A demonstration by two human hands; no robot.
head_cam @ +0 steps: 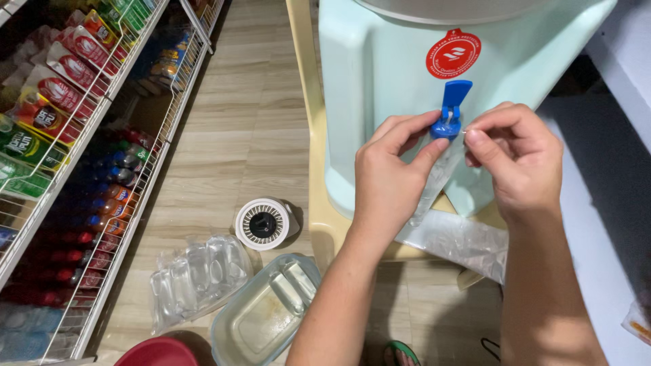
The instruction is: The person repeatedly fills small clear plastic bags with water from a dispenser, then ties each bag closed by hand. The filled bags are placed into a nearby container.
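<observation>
Head view is looking down at two bare hands working at a pale green water dispenser (380, 81) that is sitting on a cream plastic stand (319, 203). The left hand (390, 179) is curling partly shut, with its thumb and first finger pinching the top of a thin clear plastic bag (434, 183) right under the blue tap (449, 112). The right hand (519, 159) is also curling in, and its thumb and first finger are pinching the other side of the bag's mouth, just beside the tap. The bag is hanging down between the two hands, long and narrow. More clear plastic (461, 240) is lying on the stand below it.

A round red sticker (453, 53) with white marks is sitting on the dispenser just above the tap.

On the left, white wire shelves (146, 163) are holding rows of small packets in red, green and yellow (51, 88), and bottles with blue and red caps (108, 190) are standing lower down.

On the wooden floor, a pile of filled clear bags (196, 278) is lying next to a clear square tub (264, 312). A round white part with a black middle (263, 224) is lying near the stand. A dark red round rim (157, 352) is showing at the bottom edge.
</observation>
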